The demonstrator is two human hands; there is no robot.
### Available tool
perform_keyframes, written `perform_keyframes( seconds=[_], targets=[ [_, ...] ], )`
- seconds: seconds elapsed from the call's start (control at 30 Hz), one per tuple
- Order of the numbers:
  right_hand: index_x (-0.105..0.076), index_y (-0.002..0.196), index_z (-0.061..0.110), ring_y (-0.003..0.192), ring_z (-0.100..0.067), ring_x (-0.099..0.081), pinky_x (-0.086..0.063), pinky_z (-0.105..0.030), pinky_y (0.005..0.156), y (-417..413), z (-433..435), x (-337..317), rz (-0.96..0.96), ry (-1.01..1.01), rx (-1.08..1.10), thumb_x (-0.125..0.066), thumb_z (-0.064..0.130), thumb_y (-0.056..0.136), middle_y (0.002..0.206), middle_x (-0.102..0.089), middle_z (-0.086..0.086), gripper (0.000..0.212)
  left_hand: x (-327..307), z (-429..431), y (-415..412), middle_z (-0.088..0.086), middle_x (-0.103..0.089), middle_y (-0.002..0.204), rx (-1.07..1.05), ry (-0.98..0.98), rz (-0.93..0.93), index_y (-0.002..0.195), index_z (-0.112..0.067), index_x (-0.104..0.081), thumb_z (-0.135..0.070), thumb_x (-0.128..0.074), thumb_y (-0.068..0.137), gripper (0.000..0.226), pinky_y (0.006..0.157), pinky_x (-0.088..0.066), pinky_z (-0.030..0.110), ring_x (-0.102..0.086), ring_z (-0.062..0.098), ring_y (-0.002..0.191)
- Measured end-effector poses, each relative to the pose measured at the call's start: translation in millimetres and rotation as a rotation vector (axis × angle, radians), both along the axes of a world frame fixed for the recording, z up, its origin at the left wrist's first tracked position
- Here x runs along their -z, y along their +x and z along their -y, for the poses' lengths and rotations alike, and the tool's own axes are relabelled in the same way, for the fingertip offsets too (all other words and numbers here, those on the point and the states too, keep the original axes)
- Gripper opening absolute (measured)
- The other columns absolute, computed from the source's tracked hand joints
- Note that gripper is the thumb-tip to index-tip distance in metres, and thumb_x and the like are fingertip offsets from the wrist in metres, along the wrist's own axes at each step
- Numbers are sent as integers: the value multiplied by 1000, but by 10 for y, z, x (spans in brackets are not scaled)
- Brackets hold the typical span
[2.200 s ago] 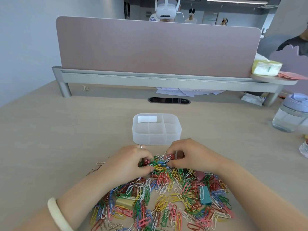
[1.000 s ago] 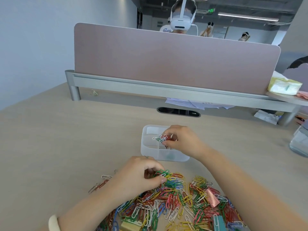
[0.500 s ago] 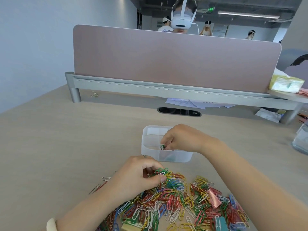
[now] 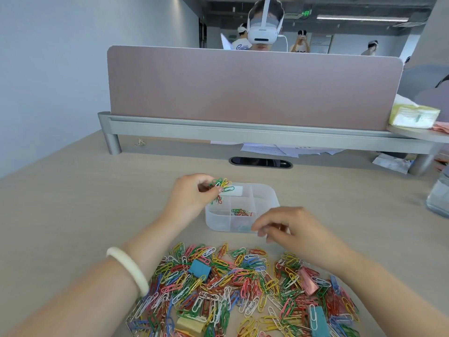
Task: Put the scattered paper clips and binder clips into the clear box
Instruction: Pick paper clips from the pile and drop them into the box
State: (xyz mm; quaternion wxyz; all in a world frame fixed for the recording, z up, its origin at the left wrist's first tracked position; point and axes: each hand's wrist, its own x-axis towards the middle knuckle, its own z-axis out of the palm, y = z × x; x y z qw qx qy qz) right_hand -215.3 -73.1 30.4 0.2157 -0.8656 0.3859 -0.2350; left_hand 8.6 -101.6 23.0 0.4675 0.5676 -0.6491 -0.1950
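A clear box [image 4: 267, 198] with several compartments stands on the desk; a few coloured paper clips [image 4: 240, 212] lie in a middle compartment. My left hand [image 4: 192, 198] hovers over the box's left edge, pinching a bunch of paper clips [image 4: 222, 184], some dangling. My right hand [image 4: 289, 229] is in front of the box's near right corner, fingers loosely curled and holding nothing. A big pile of coloured paper clips [image 4: 243, 285] covers the near desk, with binder clips among them: blue [image 4: 199, 269], pink [image 4: 307, 280], yellow [image 4: 190, 324], teal [image 4: 319, 321].
A pink divider panel [image 4: 252, 86] on a grey rail crosses the back of the desk, with a cable slot [image 4: 261, 162] and papers below it. A clear container [image 4: 439, 198] sits at the right edge. A person in a white headset sits behind the divider.
My right hand has dropped its clips in the box and pulled back toward the pile. My left hand rose from the pile with a bunch of clips to the box's left side.
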Motion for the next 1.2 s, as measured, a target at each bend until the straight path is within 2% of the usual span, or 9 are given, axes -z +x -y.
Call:
perform_keyframes(
  seconds=[0.13, 0.23, 0.43, 0.63, 0.8, 0.9, 0.97, 1.1, 1.2],
  targets=[
    [-71, 94, 24, 79, 2, -60, -43, -7, 70, -34, -47, 120, -74, -10, -8, -59, 13, 85, 85, -63, 19, 18, 72, 136, 15, -10, -60, 58, 22, 25, 303, 79, -10, -70, -13, -68, 76, 5, 52, -39, 14, -50, -5, 49],
    [-70, 97, 23, 73, 9, -55, -45, -8, 73, -26, -59, 140, -95, -24, -35, -59, 17, 86, 93, -67, 14, 17, 34, 146, 2, 7, -67, 78, 57, 46, 604, 80, -8, -68, -16, -65, 77, 9, 63, -40, 30, -56, 19, 72],
    [-70, 98, 24, 81, -5, -62, -48, -16, 74, -32, -51, 170, -140, 6, -57, -59, 18, 86, 98, -70, 7, 18, -112, 210, -121, 10, -62, 80, 164, 258, 968, 77, -11, -65, -13, -59, 80, 7, 64, -40, 30, -56, 26, 77],
    [-68, 103, 23, 80, 4, -57, -41, -3, 72, -48, -34, 171, -173, 46, -68, -64, 22, 84, 104, -68, 7, 20, -223, 190, -89, 1, -69, 104, 265, 377, 797, 100, -12, -67, -18, -63, 81, 20, 78, -43, 23, -61, 15, 93],
    [-48, 129, 28, 109, 1, -42, -30, -3, 86, -55, -76, 159, -272, 133, -110, -73, 46, 68, 126, -52, 10, 68, -231, -241, -12, -8, -67, 87, 180, 67, 628, 93, -18, -70, -21, -60, 84, 14, 71, -45, 21, -57, 3, 75],
    [-29, 140, 27, 124, -5, -25, -22, -14, 101, -17, -144, 196, -394, 109, -146, -73, 54, 64, 136, -34, 11, 92, -83, -603, 51, -18, -61, 85, 283, 94, 515, 92, -27, -70, -44, -64, 76, 24, 66, -35, 5, -55, -3, 82],
    [-25, 142, 26, 123, -7, -23, -21, -17, 105, 28, -166, 251, -423, 64, -147, -72, 59, 61, 133, -30, 10, 99, 73, -760, 90, -19, -58, 100, 375, 193, 552, 101, -34, -65, -68, -57, 64, 51, 79, -35, 6, -50, -5, 95],
    [-31, 139, 32, 116, -4, -30, -27, -20, 103, 79, -188, 284, -374, 89, -157, -69, 59, 65, 120, -34, 11, 87, 255, -880, 60, -24, -48, 111, 377, 160, 664, 114, -43, -55, -82, -49, 50, 76, 91, -27, 9, -36, -4, 104],
    [-45, 130, 37, 97, 5, -41, -35, -16, 90, 103, -210, 260, -286, 115, -158, -70, 49, 71, 107, -41, 14, 65, 319, -897, -5, -20, -46, 115, 333, 91, 758, 124, -37, -48, -84, -43, 52, 86, 96, -31, 23, -34, 1, 108]
  ],
)
